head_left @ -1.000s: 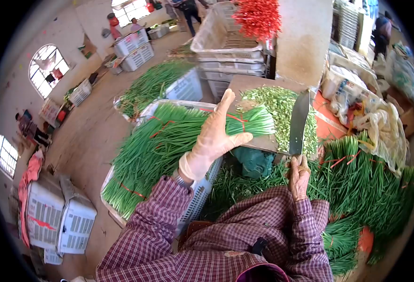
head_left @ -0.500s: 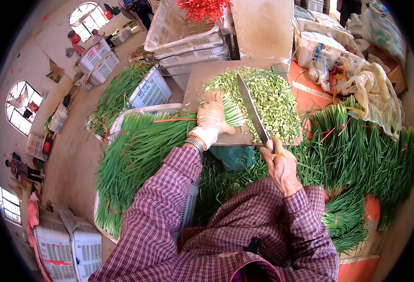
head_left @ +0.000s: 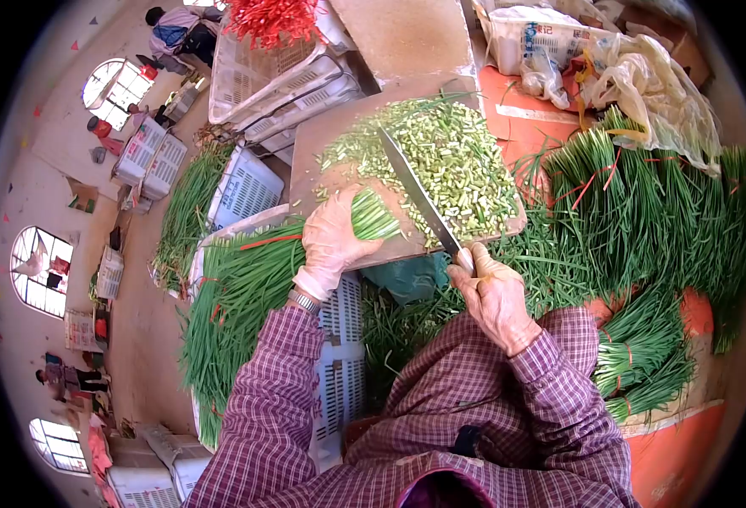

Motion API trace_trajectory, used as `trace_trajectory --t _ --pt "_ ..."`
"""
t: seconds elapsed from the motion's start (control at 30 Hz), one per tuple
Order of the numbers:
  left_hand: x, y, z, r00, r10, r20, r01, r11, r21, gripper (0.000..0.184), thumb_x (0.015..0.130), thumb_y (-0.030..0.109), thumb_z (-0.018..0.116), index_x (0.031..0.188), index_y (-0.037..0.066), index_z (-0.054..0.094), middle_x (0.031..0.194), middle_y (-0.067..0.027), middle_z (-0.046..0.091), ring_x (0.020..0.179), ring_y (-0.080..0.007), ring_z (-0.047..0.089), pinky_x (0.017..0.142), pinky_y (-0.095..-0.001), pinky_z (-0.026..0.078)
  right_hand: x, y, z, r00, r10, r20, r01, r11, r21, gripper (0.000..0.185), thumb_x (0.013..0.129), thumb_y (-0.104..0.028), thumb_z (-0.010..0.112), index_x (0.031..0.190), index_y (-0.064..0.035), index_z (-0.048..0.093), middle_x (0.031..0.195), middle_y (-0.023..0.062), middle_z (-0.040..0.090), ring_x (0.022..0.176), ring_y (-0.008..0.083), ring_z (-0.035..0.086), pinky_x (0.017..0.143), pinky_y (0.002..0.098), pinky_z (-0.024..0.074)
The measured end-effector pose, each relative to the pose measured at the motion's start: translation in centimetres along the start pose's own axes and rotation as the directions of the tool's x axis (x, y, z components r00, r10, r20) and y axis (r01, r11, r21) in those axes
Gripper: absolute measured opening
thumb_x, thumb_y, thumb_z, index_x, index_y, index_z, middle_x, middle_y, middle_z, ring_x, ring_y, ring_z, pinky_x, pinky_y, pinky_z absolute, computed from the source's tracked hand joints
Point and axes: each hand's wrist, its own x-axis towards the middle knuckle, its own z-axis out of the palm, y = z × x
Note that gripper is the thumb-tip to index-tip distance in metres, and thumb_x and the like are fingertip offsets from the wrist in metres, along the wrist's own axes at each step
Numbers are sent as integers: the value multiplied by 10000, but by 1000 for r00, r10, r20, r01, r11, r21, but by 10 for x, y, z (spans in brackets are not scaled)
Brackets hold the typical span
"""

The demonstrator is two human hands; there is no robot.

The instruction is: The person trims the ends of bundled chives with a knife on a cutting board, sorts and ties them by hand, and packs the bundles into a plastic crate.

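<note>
A long, flat, grey steel knife (head_left: 419,190) slants toward 11 o'clock from the right hand (head_left: 495,296) gripping its handle, well apart from the pale-gloved left hand (head_left: 335,237), which is clamped around a slender-stalked green vegetable bundle (head_left: 374,216). Stubby pale-green chopped stems (head_left: 466,152) cover the 2 o'clock part of a flat brown board (head_left: 309,157); beyond lie a brown floor (head_left: 148,356) and, at 9 o'clock, an arched, barred window (head_left: 43,267). The bundle lies at the board's 8 o'clock edge, its cut ends whitish, its leaves trailing over a bluish-white perforated plastic crate (head_left: 339,385).
</note>
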Motion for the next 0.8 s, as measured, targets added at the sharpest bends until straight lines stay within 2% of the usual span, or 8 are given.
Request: trace_trajectory --t 0.17,0.37,0.43,0.5,0.63,0.7,0.77,0.8 --pt "0 -3 2 1000 7 -2 -7 1000 -4 896 577 401 869 1352 108 526 1129 -136 650 1065 -312 630 930 -412 506 0 4 0 998 56 21 -57 997 44 278 921 -160 695 1142 -19 603 845 160 691 799 276 726 661 345 564" --pt "12 22 -18 966 -192 173 153 964 216 1110 566 419 884 1485 44 387 1306 -196 582 1226 -364 555 1059 -442 430 82 11 22 986 -148 70 163 939 -304 226 919 -248 665 1009 -57 583 809 173 677 724 356 679 643 450 533" --pt "-4 29 -12 996 -48 -70 65 965 255 1214 588 457 882 1545 30 270 1451 -223 464 1373 -381 424 1155 -474 328 125 19 38 960 -278 -3 265 916 -300 220 915 -262 669 993 -68 600 816 162 675 753 344 681 659 454 532" --pt "-31 54 -25 990 -18 -138 31 995 91 1159 640 463 863 1550 44 282 1531 -204 383 1453 -365 314 1203 -487 241 161 39 57 944 -330 16 304 848 -435 235 909 -292 675 977 -74 620 822 148 674 804 336 676 694 448 532" --pt "-116 83 -25 989 -78 -128 18 911 -412 814 753 326 847 1432 35 503 1417 -166 541 1333 -345 495 1133 -450 381 174 -28 53 896 -413 162 431 727 -534 579 821 -380 773 1244 -25 600 1102 176 652 1030 338 637 867 448 517" --pt "-148 87 -3 950 -312 -10 207 656 -725 720 808 321 824 1416 67 534 1325 -144 621 1234 -314 572 1056 -416 443 168 -60 80 759 -556 338 650 620 -439 753 751 -415 826 1336 -25 556 1196 173 631 1157 331 595 989 446 472" --pt "-161 84 0 838 -398 373 393 -34 -919 677 919 247 745 1473 8 439 1412 -193 545 1286 -239 543 1073 -354 445 164 -77 116 633 -540 555 764 549 -338 965 595 -497 899 1361 -31 540 1225 181 630 1205 323 576 1049 458 431" --pt "-162 82 -3 828 -415 378 372 -99 -923 738 924 317 732 1495 -4 392 1418 -205 535 1301 -255 528 1088 -369 427 162 -85 131 608 -445 657 755 579 -307 1015 568 -484 908 1382 -22 515 1243 218 618 1211 345 574 1060 457 427"
